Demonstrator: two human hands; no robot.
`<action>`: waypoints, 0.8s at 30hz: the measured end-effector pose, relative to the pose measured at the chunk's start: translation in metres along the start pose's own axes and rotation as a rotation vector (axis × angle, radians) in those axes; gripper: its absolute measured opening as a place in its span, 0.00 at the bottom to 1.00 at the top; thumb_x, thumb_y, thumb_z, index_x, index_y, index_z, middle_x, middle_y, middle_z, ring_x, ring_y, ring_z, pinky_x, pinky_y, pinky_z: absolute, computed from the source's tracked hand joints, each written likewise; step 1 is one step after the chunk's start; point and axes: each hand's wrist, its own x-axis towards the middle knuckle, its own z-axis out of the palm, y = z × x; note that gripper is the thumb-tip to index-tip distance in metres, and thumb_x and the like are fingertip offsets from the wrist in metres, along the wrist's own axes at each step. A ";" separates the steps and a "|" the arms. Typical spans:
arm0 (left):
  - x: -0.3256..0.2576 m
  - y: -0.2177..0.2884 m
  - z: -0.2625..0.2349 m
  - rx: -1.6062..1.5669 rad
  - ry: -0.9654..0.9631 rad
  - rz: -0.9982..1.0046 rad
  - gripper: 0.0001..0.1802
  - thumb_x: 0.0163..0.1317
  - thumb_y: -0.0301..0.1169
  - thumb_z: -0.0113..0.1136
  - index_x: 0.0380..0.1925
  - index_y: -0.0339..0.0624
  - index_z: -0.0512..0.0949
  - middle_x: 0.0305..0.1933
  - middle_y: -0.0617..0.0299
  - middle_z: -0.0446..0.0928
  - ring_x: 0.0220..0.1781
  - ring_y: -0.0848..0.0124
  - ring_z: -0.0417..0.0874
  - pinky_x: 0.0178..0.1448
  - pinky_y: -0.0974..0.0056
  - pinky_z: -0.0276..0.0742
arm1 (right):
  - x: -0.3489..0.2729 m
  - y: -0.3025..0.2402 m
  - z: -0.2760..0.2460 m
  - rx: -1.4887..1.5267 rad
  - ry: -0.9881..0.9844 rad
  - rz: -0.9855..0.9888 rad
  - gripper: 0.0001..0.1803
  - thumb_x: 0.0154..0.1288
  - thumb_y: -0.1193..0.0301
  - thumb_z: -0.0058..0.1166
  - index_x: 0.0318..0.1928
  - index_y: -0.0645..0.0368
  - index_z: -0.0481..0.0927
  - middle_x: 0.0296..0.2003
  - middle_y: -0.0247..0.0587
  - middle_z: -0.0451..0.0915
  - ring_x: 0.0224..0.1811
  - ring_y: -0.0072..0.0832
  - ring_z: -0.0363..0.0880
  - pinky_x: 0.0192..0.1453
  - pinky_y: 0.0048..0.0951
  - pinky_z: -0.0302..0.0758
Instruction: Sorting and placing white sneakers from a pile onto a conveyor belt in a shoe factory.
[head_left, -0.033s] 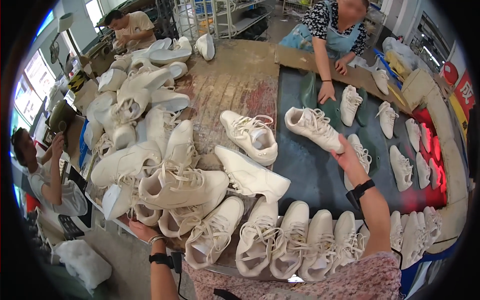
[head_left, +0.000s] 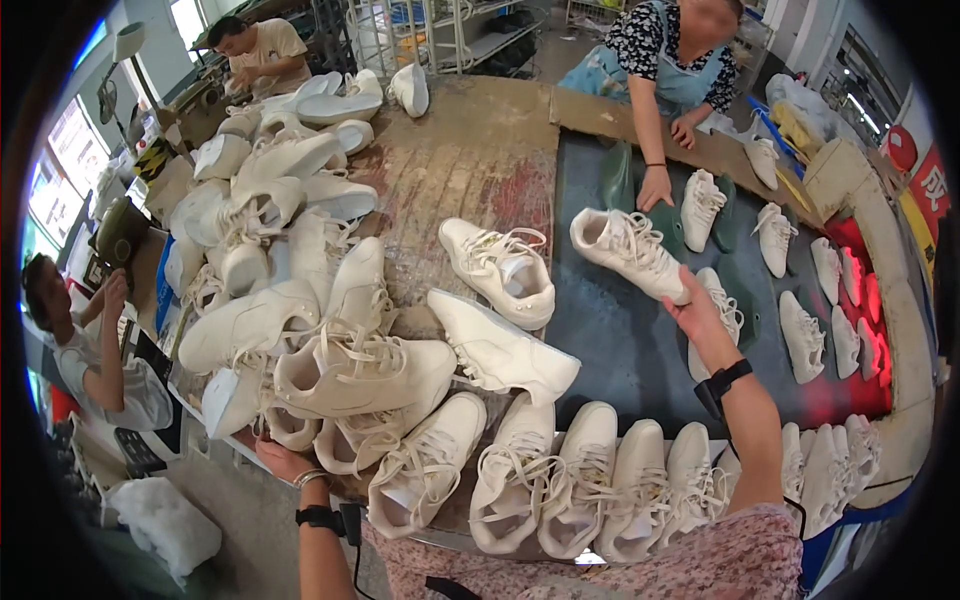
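Note:
My right hand (head_left: 697, 312) is closed around the toe of a cream lace-up sneaker (head_left: 628, 250), held over the dark conveyor belt (head_left: 600, 330) with its heel pointing to the far left. At the near left table edge, my left hand (head_left: 284, 459) is against the low sneakers of a pile; its fingers are mostly hidden. Just above it lies a cream sneaker (head_left: 365, 378) on its side. Two more sneakers lie between the hands: one upright (head_left: 497, 270) and one tipped over (head_left: 505, 345). Another sneaker (head_left: 712, 320) stands on the belt behind my right wrist.
A heap of cream sneakers (head_left: 265, 195) covers the left of the worn table (head_left: 450, 140). Several sneakers (head_left: 590, 480) line the near edge. Across the belt a co-worker's hand (head_left: 655, 187) touches a green shoe last (head_left: 617, 178). Sneakers stand toward a red-lit opening (head_left: 868, 300).

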 end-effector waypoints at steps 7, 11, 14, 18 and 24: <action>-0.001 0.013 0.002 0.077 0.046 -0.017 0.25 0.71 0.43 0.35 0.48 0.34 0.74 0.49 0.47 0.77 0.50 0.52 0.77 0.56 0.55 0.70 | -0.018 -0.002 0.017 -0.028 -0.049 0.004 0.22 0.68 0.58 0.52 0.57 0.56 0.71 0.52 0.35 0.77 0.52 0.25 0.77 0.48 0.29 0.79; 0.004 0.002 0.000 0.191 0.026 -0.059 0.24 0.70 0.42 0.36 0.47 0.34 0.75 0.49 0.47 0.77 0.50 0.51 0.76 0.56 0.55 0.69 | -0.054 0.023 0.040 -0.205 -0.128 0.102 0.22 0.66 0.64 0.56 0.56 0.61 0.69 0.52 0.40 0.75 0.53 0.29 0.76 0.51 0.36 0.79; 0.006 0.002 0.000 0.162 0.010 -0.096 0.23 0.69 0.41 0.37 0.45 0.34 0.76 0.48 0.46 0.77 0.50 0.51 0.76 0.55 0.55 0.68 | -0.068 0.027 0.038 -0.231 -0.117 0.127 0.22 0.65 0.66 0.57 0.55 0.63 0.69 0.52 0.41 0.74 0.53 0.30 0.76 0.52 0.37 0.79; 0.004 0.008 0.001 0.126 0.009 -0.112 0.23 0.68 0.41 0.38 0.44 0.34 0.76 0.47 0.46 0.77 0.48 0.51 0.76 0.55 0.55 0.68 | -0.089 0.042 0.028 -0.341 -0.130 0.213 0.22 0.63 0.69 0.59 0.53 0.65 0.69 0.50 0.43 0.74 0.52 0.32 0.76 0.52 0.39 0.80; 0.005 0.006 0.003 -0.022 0.001 -0.077 0.22 0.66 0.40 0.38 0.41 0.32 0.75 0.44 0.46 0.77 0.45 0.52 0.75 0.54 0.55 0.67 | -0.128 0.086 0.026 -0.541 -0.143 0.408 0.21 0.60 0.71 0.62 0.52 0.60 0.71 0.46 0.38 0.76 0.47 0.28 0.76 0.50 0.35 0.79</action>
